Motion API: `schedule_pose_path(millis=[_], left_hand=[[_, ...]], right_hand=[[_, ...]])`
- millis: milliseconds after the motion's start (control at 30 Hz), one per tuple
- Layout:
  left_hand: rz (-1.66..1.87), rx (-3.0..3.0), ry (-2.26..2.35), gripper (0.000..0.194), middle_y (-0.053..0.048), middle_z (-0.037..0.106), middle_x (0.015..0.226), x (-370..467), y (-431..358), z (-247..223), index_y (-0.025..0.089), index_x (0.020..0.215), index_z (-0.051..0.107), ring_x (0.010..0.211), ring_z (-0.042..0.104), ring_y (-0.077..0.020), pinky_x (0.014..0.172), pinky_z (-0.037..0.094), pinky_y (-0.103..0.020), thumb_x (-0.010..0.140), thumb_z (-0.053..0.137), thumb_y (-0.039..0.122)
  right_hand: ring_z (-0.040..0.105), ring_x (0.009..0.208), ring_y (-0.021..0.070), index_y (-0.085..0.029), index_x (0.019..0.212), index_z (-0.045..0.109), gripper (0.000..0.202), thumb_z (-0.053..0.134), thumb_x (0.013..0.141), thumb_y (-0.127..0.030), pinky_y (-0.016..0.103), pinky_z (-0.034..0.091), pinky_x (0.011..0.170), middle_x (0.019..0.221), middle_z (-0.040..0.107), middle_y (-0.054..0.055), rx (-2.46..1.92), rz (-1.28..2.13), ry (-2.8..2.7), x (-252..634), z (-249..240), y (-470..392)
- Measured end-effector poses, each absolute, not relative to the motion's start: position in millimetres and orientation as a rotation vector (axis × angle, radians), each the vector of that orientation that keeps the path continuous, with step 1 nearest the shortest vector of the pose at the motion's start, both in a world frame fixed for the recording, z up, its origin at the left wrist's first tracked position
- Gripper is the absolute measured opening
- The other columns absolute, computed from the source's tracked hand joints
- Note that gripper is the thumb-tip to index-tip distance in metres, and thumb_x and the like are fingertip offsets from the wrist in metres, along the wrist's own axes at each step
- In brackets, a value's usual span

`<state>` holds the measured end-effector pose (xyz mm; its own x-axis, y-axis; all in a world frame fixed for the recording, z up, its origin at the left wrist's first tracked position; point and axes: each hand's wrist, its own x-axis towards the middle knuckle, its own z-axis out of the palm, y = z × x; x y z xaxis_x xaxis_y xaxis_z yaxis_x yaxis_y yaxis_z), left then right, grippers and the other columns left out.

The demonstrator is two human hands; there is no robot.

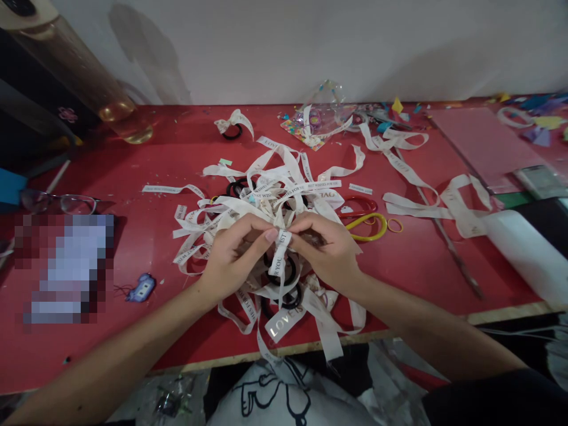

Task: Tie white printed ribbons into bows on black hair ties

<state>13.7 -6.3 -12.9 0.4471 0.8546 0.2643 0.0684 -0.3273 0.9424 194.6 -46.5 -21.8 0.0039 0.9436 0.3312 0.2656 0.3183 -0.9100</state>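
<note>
Both hands meet over a heap of white printed ribbons (pixel 244 157) on the red table. Between thumb and fingers, my left hand (pixel 242 248) pinches a white ribbon (pixel 279 254) with dark lettering. My right hand (pixel 322 242) pinches the same ribbon from the other side, its fingertips close to the left ones. Below the fingers the ribbon's end hangs down over a black hair tie (pixel 288 273). Another black hair tie (pixel 291 299) lies nearer the table edge, beside a wider ribbon (pixel 284 322) with shiny letters. The fingertips partly hide where the ribbon is gathered.
Scissors with yellow handles (pixel 373 228) lie right of the heap. A finished-looking ribbon bow on a hair tie (pixel 233 127) sits behind. Glasses (pixel 75 204), a blurred phone (pixel 73 266) and a blue trinket (pixel 142 288) are left. A thin rod (pixel 444 236) and loose ribbons (pixel 408 168) are right.
</note>
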Motion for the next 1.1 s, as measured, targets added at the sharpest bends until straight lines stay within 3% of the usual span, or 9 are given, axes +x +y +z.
schedule_pose_path(millis=[233, 333, 433, 500, 700, 1100], left_hand=[[1.094, 1.661, 0.894, 0.016, 0.002, 0.066, 0.071, 15.0, -4.7, -14.7, 0.021, 0.086, 0.061, 0.060, 0.062, -0.0093, 0.051, 0.047, -0.019, 0.096, 0.060, 0.033], [1.090, 1.679, 0.858, 0.013, 0.002, 0.066, 0.071, 15.5, -4.1, -13.9, 0.020, 0.088, 0.062, 0.063, 0.063, -0.0089, 0.053, 0.048, -0.018, 0.097, 0.060, 0.030], [1.095, 1.677, 0.916, 0.013, 0.002, 0.065, 0.070, 15.7, -3.1, -12.9, 0.020, 0.087, 0.063, 0.064, 0.064, -0.0090, 0.059, 0.050, -0.018, 0.096, 0.060, 0.029], [1.119, 1.665, 0.953, 0.015, 0.002, 0.065, 0.070, 16.0, -2.2, -12.1, 0.019, 0.085, 0.063, 0.064, 0.064, -0.0094, 0.061, 0.051, -0.019, 0.096, 0.060, 0.029], [1.191, 1.606, 0.951, 0.016, 0.003, 0.065, 0.067, 19.0, -1.9, -8.6, 0.019, 0.083, 0.061, 0.057, 0.062, -0.0081, 0.055, 0.050, -0.018, 0.096, 0.060, 0.029], [1.133, 1.450, 0.981, 0.020, 0.002, 0.065, 0.068, 19.4, -1.0, -13.6, 0.020, 0.084, 0.061, 0.061, 0.063, -0.0105, 0.062, 0.054, -0.022, 0.094, 0.063, 0.037]], right_hand=[[0.060, 0.073, 0.0114, -0.021, 0.084, 0.064, 0.012, 0.067, 0.092, -0.030, 0.023, 0.048, 0.064, 0.079, 0.064, -0.002, -1.223, 0.783, -1.413, 194.6, -20.6, -44.5], [0.063, 0.085, 0.0136, -0.023, 0.093, 0.065, 0.003, 0.064, 0.093, -0.025, 0.028, 0.051, 0.077, 0.089, 0.066, 0.000, -1.211, 0.695, -1.467, 194.8, -19.3, -42.8], [0.061, 0.102, 0.0183, -0.024, 0.101, 0.065, 0.010, 0.064, 0.092, -0.021, 0.037, 0.049, 0.093, 0.102, 0.065, 0.004, -1.198, 0.442, -1.480, 195.5, -17.9, -42.2], [0.060, 0.105, 0.0208, -0.024, 0.098, 0.065, 0.008, 0.064, 0.091, -0.020, 0.041, 0.047, 0.096, 0.100, 0.064, 0.004, -1.144, 0.312, -1.516, 196.0, -16.2, -42.9], [0.059, 0.086, 0.0195, -0.023, 0.087, 0.062, 0.012, 0.073, 0.085, -0.022, 0.039, 0.048, 0.084, 0.082, 0.066, 0.001, -1.076, 0.361, -1.707, 192.8, -11.3, -46.3], [0.057, 0.077, 0.0148, -0.021, 0.080, 0.060, 0.017, 0.075, 0.085, -0.028, 0.030, 0.046, 0.072, 0.079, 0.062, 0.000, -1.287, 0.461, -1.676, 190.3, -14.4, -44.9]])
